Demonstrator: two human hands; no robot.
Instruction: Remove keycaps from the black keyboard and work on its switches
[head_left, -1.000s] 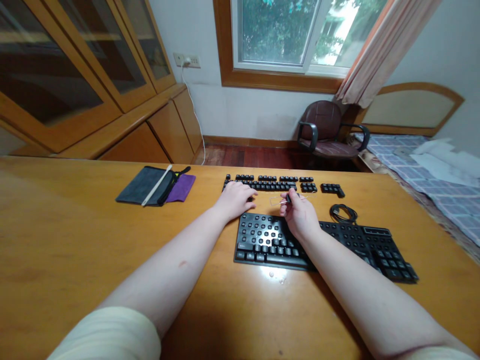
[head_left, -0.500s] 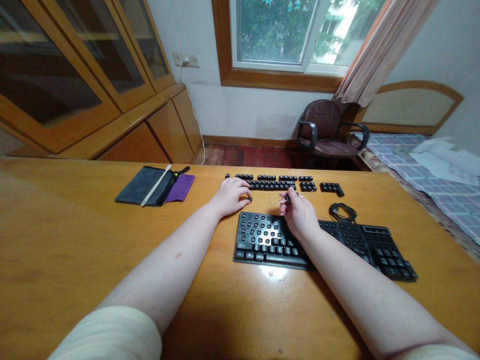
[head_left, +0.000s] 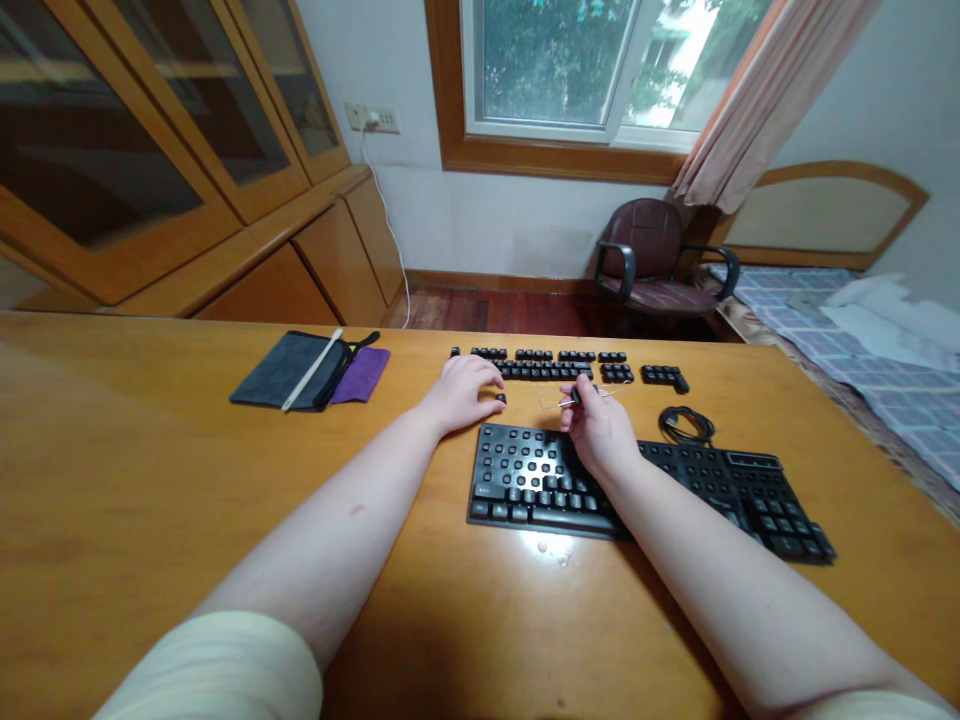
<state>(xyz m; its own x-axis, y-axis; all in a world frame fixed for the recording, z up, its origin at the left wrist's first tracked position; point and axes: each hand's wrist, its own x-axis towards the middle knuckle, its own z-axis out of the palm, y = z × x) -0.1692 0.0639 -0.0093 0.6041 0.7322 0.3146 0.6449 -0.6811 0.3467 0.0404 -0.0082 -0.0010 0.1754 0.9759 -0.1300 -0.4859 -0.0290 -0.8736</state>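
My left hand (head_left: 466, 391) rests on the table beyond the keyboard's left end. Its thumb and index finger are apart, with a black keycap (head_left: 501, 398) beside the thumb tip. My right hand (head_left: 598, 425) is closed around the dark handle of a wire keycap puller (head_left: 576, 396), whose thin wire loops stick out to both sides. Beneath my right hand and wrist lies a black keyboard (head_left: 551, 515). Bare switch stems show across its upper rows; its lower rows and number pad still carry keycaps. Rows of loose black keycaps (head_left: 544, 370) lie behind both hands.
On the left of the wooden table (head_left: 150, 480) lie a grey pouch (head_left: 274, 370), a pale stick (head_left: 311, 372) and a purple cloth (head_left: 361, 375). A coiled black cable (head_left: 686, 426) sits behind the keyboard. Past the table stand a chair (head_left: 646, 250) and a bed (head_left: 847, 330).
The keycap by my left thumb shows more fully, as the fingers have shifted slightly off it. My right hand keeps its place with the puller, whose far wire now reaches slightly farther right.
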